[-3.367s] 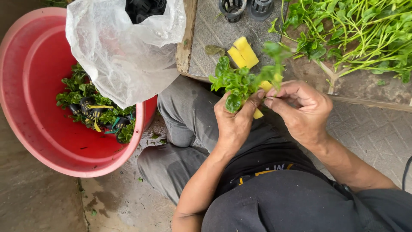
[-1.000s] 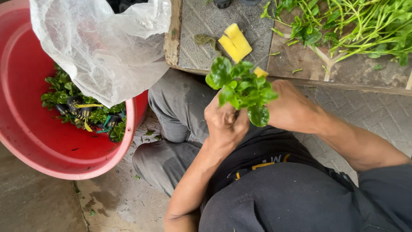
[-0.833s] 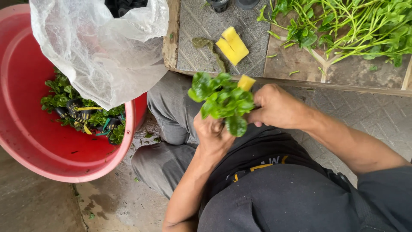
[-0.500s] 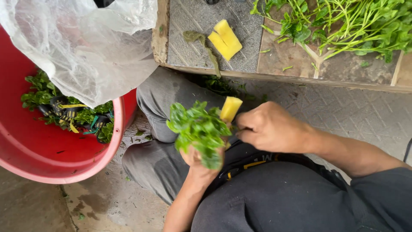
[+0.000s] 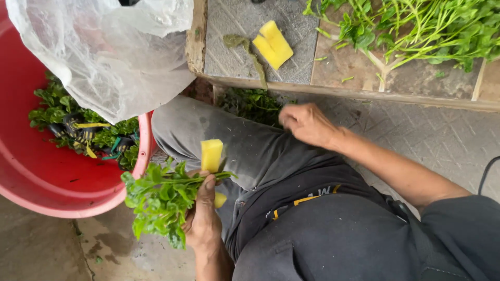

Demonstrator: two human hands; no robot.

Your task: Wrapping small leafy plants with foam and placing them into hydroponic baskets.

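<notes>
Lower centre of frame: left hand (image 5: 202,218), fingers closed around bunch of leafy greens (image 5: 159,200) wrapped with yellow band (image 5: 212,155). Centre: right hand (image 5: 307,124), loosely curled, holding nothing, over loose greens (image 5: 249,103). Left: red basin (image 5: 47,177) holding tied bundles (image 5: 86,135).

The person wears grey trousers (image 5: 245,151) and a dark top (image 5: 338,234) with a yellow marking; forearms bare.

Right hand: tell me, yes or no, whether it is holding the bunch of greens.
No: the right hand is apart over the leg, while the left hand grips the bunch of greens with its yellow band.
</notes>
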